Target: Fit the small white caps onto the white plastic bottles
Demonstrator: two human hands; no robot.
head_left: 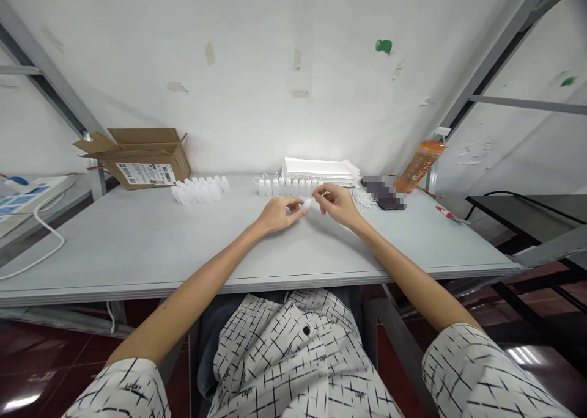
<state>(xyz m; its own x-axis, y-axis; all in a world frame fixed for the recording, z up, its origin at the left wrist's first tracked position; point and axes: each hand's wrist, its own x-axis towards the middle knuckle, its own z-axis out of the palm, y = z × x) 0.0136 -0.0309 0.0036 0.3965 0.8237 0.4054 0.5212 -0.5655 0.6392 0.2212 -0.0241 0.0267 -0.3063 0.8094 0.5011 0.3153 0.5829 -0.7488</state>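
Observation:
Near the middle of the table, my left hand (280,214) is closed on a small white bottle (307,203), held between thumb and fingers. Close to the bottle's top on its right side is my right hand (337,203), its fingertips pinched together; whatever they hold is too small to make out. Just behind the hands stands a row of small white bottles (275,187) with looped pieces on top. To the right of my right hand lies a pile of small white pieces (364,198).
Several white bottles without visible loops (199,190) stand at left, by an open cardboard box (144,159). White sheets (320,169) lie stacked at the back. A dark phone (389,200) and a tilted orange drink bottle (422,161) are at right. A power strip (27,201) sits far left.

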